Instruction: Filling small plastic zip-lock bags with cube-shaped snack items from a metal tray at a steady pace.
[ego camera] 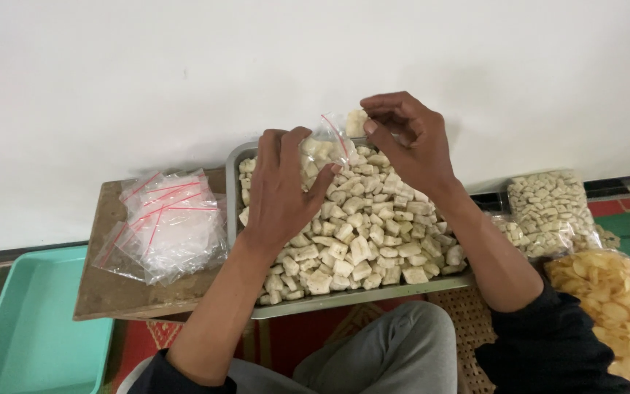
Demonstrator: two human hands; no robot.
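Held a small clear zip bag over the metal tray of pale crackers. Left hand gripped its side; right hand pinched its mouth.

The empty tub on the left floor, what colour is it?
The tub is pale turquoise, seen in the head view.

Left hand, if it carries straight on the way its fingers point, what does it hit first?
The left hand points up and away, its fingers already on the small clear bag. Beyond the bag, probably the far rim of the metal tray, then the white wall; depth is unclear.
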